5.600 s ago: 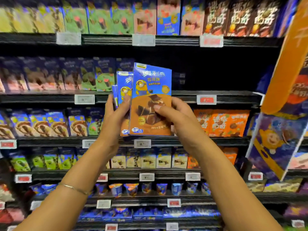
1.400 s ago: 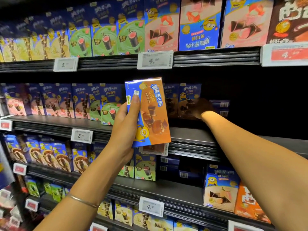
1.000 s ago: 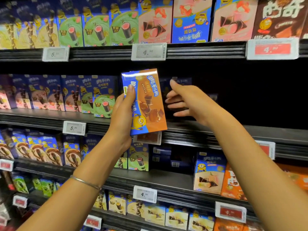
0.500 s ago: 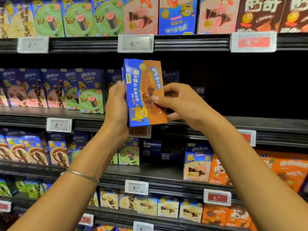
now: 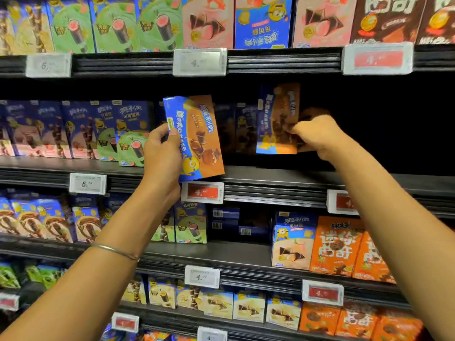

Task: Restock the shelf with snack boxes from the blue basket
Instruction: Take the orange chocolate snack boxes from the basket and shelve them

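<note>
Split off one chocolate snack box [image 5: 277,119] from the pair held together half a second earlier; pinched it in right hand [image 5: 317,136] fingers [image 5: 296,130], upright inside the shelf [image 5: 283,178] gap, likely about to land. Kept second box [image 5: 199,139] gripped by curled left hand [image 5: 161,153] before the shelf edge.

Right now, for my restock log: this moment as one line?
left hand: holds box | right hand: holds second box over shelf | stage: placing

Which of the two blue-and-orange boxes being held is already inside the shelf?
The shaded box pinched by the right hand, deep inside the dark shelf. The brightly lit box in the left hand is out front.
</note>
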Demonstrator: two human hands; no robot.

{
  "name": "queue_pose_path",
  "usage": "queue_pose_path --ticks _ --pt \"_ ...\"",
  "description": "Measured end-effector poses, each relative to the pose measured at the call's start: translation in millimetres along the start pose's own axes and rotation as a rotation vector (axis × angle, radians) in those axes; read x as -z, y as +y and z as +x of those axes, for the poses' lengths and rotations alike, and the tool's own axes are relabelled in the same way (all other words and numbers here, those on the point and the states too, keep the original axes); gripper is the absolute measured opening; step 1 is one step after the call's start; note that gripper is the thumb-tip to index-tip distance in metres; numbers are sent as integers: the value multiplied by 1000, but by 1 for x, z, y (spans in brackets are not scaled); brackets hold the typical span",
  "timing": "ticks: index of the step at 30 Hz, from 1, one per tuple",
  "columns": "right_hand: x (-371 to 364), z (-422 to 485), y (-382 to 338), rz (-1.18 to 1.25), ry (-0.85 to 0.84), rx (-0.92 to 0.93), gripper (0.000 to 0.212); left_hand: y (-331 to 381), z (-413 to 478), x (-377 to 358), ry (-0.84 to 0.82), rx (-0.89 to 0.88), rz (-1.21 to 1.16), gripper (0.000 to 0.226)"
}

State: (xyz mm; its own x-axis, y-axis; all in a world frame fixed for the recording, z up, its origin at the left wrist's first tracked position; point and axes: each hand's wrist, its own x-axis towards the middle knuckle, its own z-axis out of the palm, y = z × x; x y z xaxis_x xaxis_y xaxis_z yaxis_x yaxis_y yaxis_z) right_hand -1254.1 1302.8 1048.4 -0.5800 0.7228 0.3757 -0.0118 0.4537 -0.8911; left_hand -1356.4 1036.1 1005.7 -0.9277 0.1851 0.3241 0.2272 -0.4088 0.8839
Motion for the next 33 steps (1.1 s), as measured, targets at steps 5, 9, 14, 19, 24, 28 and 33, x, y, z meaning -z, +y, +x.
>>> queue_pose_path --ticks 5,9,14,19,24,28,33 --pt "-9 48 29 -460 43 55 48 0 1 -7 1 -9 41 29" --pt "-23 68 44 -639 134 67 66 2 1 -15 9 8 49 28" --pt "-24 96 63 -653 182 -28 81 -1 5 -20 8 18 56 31" --pt "-17 116 71 -700 154 -73 89 -8 10 -20 9 23 38 31" --pt "-27 122 77 -653 158 -14 62 -13 10 -25 -16 21 68 31" --pt "-30 121 79 -625 149 19 61 -12 9 -30 -33 35 75 31" --pt "-28 113 82 -571 43 24 49 -12 8 -32 -65 34 77 29"
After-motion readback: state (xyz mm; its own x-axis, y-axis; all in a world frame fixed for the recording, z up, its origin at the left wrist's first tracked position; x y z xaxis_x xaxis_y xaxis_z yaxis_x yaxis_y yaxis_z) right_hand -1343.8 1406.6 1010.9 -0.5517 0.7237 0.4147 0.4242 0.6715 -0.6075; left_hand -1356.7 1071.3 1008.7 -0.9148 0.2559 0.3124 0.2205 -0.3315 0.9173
